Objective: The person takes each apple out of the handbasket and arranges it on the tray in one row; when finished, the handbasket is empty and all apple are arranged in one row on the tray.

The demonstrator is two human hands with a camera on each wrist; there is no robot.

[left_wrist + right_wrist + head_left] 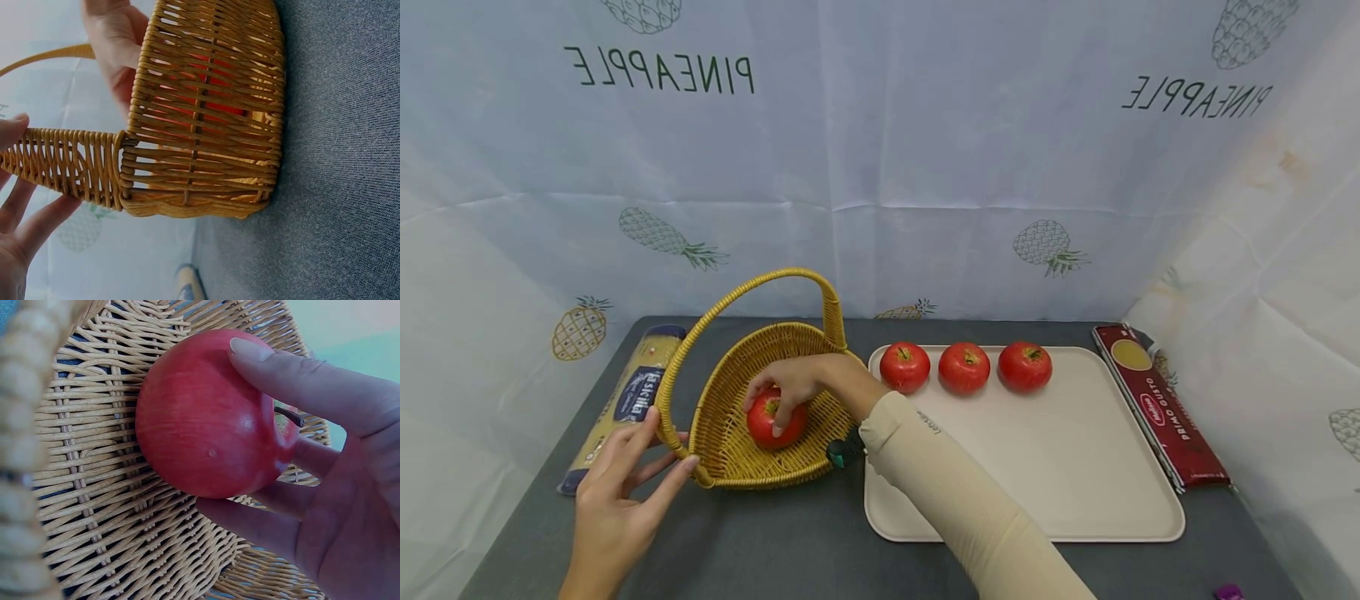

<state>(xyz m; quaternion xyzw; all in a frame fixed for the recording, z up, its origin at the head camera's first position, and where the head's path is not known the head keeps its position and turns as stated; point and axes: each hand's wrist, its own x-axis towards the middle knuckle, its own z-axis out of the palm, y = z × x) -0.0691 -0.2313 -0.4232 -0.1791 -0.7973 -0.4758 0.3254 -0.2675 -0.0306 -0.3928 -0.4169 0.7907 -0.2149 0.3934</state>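
A yellow wicker basket with a tall arched handle stands on the left of the dark table. My left hand holds the foot of that handle between thumb and fingers, as the left wrist view also shows. Inside the basket, my right hand grips a red apple from above. In the right wrist view, thumb and fingers wrap round the apple, its stem toward the palm and woven wicker beneath. Through the basket wall the left wrist view shows red patches of the apple.
A beige tray lies to the right, with three red apples along its back edge. A pasta pack lies left of the basket. A red packet lies right of the tray. Behind hangs a pineapple-print curtain.
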